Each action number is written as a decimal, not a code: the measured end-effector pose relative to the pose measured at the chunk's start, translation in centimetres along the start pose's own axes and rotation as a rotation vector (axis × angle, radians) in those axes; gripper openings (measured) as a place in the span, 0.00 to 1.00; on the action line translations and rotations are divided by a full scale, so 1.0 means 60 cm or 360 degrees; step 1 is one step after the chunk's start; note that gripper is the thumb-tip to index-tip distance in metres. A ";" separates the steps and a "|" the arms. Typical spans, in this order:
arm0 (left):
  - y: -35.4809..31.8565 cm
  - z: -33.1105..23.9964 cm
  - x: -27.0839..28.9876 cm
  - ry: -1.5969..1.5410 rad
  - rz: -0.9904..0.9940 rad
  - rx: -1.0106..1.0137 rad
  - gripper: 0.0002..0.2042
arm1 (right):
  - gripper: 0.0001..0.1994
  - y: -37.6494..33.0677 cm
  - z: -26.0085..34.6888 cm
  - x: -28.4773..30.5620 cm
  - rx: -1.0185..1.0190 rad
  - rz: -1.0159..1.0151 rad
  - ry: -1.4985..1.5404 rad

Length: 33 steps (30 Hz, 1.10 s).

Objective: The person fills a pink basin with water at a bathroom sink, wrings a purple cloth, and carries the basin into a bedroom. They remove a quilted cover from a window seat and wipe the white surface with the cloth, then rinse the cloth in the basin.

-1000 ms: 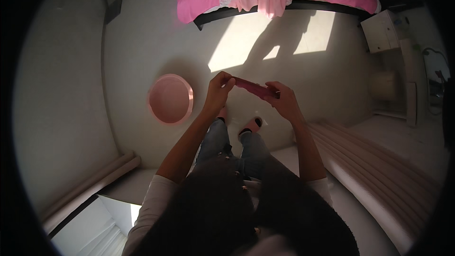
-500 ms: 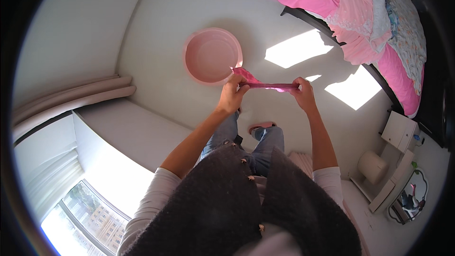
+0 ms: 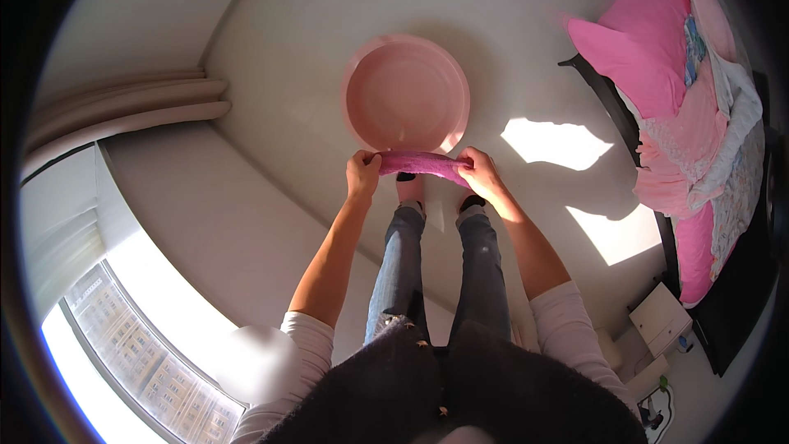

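A bright pink cloth (image 3: 421,164) is stretched sideways between my two hands, in front of my feet. My left hand (image 3: 362,173) pinches its left end, fingers closed. At the other end my right hand (image 3: 479,171) grips it the same way. The cloth is folded or bunched into a narrow band; its full shape cannot be made out. Just beyond it, a round pink basin (image 3: 405,92) stands on the floor, and nothing shows inside it. The cloth hangs close to the basin's near rim in view.
To the right is a bed with a pink pillow (image 3: 641,45) and rumpled bedding (image 3: 740,185). A small white cabinet (image 3: 660,321) stands at the lower right. On the left are a curtain (image 3: 131,111) and a bright window (image 3: 144,345). Sunlight patches lie on the floor.
The basin now lies nearly straight ahead of me, and my feet stand side by side before it. The cloth is a wider band, held level with both hands. The bed has shifted rightward in view.
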<state>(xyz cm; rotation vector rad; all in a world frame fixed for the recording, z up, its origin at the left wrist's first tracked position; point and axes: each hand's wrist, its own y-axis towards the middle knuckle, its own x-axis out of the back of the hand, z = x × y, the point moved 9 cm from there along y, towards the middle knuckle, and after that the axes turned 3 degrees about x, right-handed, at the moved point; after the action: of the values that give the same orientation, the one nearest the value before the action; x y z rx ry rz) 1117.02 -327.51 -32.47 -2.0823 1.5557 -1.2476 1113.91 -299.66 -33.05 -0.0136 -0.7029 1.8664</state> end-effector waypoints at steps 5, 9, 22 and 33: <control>0.195 0.112 -0.054 0.0063 -0.0136 0.0087 0.08 | 0.13 0.193 -0.143 -0.086 -0.0090 0.0322 0.0310; 0.361 0.133 -0.124 -0.0044 -0.0397 -0.0159 0.13 | 0.22 0.374 -0.219 -0.090 0.0139 -0.0184 -0.0269; 0.527 0.308 -0.384 0.1220 -0.0040 -0.0478 0.34 | 0.29 0.542 -0.399 -0.336 0.0909 0.0095 -0.1342; 0.628 0.385 -0.300 -0.0418 -0.0429 -0.0027 0.26 | 0.25 0.542 -0.426 -0.319 0.0156 -0.0300 -0.1184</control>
<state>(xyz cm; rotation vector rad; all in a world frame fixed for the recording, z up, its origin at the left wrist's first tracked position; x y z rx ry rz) 1108.63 -332.91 -79.17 -2.4143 1.2087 -0.9886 1102.56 -312.00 -75.46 0.8170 -1.0642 1.7031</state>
